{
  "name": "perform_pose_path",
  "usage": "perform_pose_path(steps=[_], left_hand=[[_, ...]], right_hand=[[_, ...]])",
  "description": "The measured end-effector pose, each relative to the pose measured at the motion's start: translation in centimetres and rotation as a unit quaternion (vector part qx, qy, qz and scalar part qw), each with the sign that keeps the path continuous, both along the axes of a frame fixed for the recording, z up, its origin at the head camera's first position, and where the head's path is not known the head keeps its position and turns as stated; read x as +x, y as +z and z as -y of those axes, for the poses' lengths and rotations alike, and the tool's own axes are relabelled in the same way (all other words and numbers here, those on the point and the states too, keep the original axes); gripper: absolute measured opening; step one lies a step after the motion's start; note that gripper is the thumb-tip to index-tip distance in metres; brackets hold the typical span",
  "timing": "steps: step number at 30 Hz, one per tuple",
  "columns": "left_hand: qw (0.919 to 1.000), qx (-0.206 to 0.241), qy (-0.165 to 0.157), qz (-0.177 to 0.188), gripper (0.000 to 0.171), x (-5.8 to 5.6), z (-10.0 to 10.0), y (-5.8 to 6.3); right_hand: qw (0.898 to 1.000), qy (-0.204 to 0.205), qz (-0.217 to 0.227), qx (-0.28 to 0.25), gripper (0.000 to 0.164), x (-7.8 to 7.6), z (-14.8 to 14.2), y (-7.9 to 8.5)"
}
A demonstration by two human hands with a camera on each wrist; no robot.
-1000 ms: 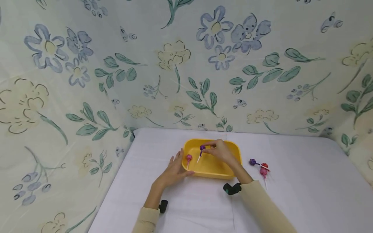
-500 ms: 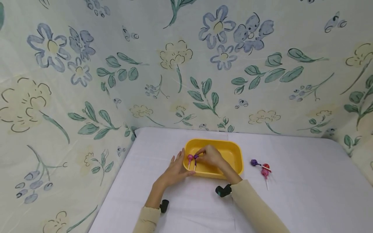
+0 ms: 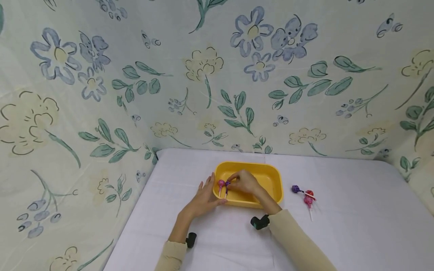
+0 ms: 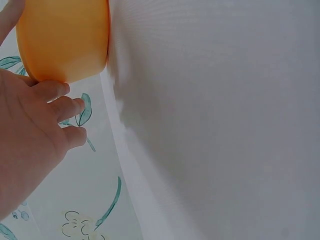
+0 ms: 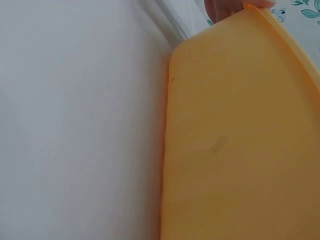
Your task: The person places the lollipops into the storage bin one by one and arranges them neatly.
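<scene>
Head view: right hand (image 3: 245,182) pinches purple round-headed lollipop (image 3: 227,184), likely placing; left hand (image 3: 202,198) spread against yellow plastic tray (image 3: 268,178); release probably needed.

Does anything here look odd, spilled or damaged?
Nothing looks spilled. A faint dark mark shows on the outer wall of the yellow tray; smudge or shadow, I can't tell. Three lollipops lie overlapping to its right.

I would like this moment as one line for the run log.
right hand: holds purple lollipop inside yellow tray; left hand: grips tray's left end; in tray: pink lollipop alongside; table: three lollipops right of tray
</scene>
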State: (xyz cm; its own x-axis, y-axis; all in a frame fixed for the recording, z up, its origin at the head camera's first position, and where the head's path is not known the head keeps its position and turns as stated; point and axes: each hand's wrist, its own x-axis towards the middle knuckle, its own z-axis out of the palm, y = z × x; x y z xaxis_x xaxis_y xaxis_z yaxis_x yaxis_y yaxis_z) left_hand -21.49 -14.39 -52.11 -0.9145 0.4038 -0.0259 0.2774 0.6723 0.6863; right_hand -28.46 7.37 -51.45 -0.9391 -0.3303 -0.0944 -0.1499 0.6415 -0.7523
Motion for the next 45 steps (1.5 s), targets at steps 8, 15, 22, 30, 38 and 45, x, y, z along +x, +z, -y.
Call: perform_pose_path(steps=[8, 15, 22, 30, 38, 45], left_hand=[[0.9999, -0.008, 0.004, 0.006, 0.112, 0.0, 0.0, -0.1], [0.9999, -0.003, 0.010, 0.005, 0.112, 0.0, 0.0, -0.2], [1.0000, 0.003, 0.006, 0.005, 0.113, 0.1, 0.0, -0.5], [0.9999, 0.004, 0.011, 0.007, 0.114, 0.1, -0.2, -0.1], [0.9999, 0.009, 0.011, 0.009, 0.112, 0.0, -0.3, -0.1], [0.9999, 0.002, 0.014, 0.009, 0.112, 0.0, -0.3, -0.3]], right_hand=[[1.000, -0.025, 0.015, -0.004, 0.031, 0.5, -0.9, 0.8], [0.995, -0.082, -0.038, -0.041, 0.039, 2.1, -6.3, 2.4], [0.977, -0.184, -0.106, -0.020, 0.041, 4.1, -15.8, 2.2], [0.962, -0.252, -0.105, 0.023, 0.047, 5.5, -24.8, -0.1], [0.978, -0.197, -0.049, 0.055, 0.049, 7.1, -27.8, -3.2], [0.986, -0.157, -0.048, 0.040, 0.044, 7.8, -27.9, -3.8]])
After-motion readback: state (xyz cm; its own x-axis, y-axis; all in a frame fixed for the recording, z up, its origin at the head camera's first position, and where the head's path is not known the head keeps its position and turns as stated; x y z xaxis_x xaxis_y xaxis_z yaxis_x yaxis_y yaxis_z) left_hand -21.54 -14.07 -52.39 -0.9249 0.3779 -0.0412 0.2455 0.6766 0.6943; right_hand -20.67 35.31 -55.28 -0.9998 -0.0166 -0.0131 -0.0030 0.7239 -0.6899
